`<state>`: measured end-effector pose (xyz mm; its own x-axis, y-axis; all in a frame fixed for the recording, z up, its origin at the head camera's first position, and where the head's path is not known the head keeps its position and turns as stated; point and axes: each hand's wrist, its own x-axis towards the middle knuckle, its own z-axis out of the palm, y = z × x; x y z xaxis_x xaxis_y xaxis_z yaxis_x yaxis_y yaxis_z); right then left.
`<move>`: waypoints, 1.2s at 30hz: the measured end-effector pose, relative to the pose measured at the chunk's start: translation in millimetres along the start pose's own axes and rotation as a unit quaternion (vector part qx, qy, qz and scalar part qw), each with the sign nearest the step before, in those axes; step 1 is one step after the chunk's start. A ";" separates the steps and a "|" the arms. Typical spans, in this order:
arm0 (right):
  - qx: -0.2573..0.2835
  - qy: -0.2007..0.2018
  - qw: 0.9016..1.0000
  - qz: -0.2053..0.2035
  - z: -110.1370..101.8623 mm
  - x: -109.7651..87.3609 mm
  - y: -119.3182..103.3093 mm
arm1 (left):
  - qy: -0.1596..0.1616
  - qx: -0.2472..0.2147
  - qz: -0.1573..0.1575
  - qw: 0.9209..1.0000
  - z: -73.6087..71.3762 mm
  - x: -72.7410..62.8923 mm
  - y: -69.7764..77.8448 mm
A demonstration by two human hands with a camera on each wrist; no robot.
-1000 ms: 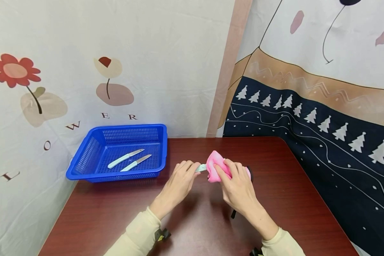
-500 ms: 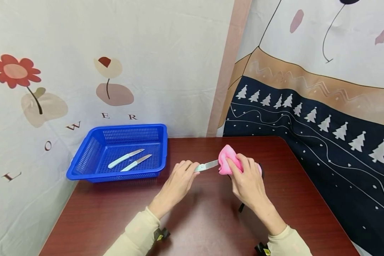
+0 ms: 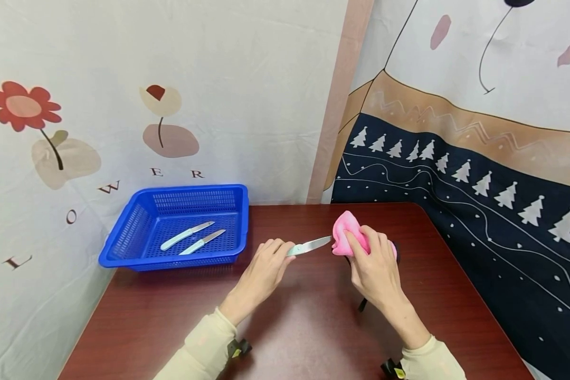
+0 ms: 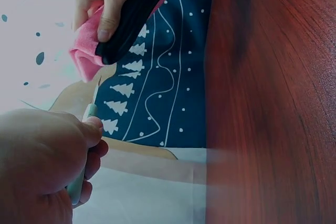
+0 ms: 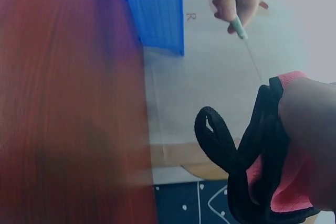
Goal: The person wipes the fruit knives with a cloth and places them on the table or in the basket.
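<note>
My left hand (image 3: 261,274) grips a small knife by its pale green handle (image 4: 76,186), and the bare blade (image 3: 314,244) points right. A folded pink cloth (image 3: 345,235) with black edging and a black hanging loop (image 5: 215,134) is bunched in my right hand (image 3: 376,269). The blade's tip lies right beside the cloth's left edge; whether they touch I cannot tell. Both hands are raised above the table. In the left wrist view, the thumb of my right hand presses on the cloth's black edge.
A blue plastic basket (image 3: 171,262) stands at the back left of the reddish-brown table (image 3: 309,338). Two knives (image 3: 186,236) with pale handles lie in it, blades toward the right. Printed cloth hangings (image 3: 266,105) rise behind the table and along its right side.
My right hand has moved right with the pink cloth, drawing it off the blade, which was covered before and now shows along its length. The left hand has barely moved.
</note>
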<state>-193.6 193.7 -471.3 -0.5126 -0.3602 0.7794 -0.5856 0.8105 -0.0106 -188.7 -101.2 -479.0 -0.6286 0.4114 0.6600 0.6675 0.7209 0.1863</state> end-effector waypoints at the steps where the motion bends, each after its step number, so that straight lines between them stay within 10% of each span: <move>1: 0.005 0.001 1.000 -0.003 0.5 0.4 -2.6 | 0.000 0.001 0.000 1.000 0.1 0.1 0.2; 20: 0.021 -0.040 0.995 -0.089 20.0 -3.9 -52.8 | -0.005 0.032 0.006 0.999 1.8 0.9 2.6; 36: 0.012 -0.043 0.997 -0.069 20.5 -3.2 -43.0 | 0.004 -0.012 0.007 1.000 -0.5 -0.1 1.7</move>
<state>-179.6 150.6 -486.2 -0.4774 -0.5059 0.7184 -0.6678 0.7403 0.0776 -187.3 -100.3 -478.4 -0.6163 0.4161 0.6686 0.6852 0.7018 0.1948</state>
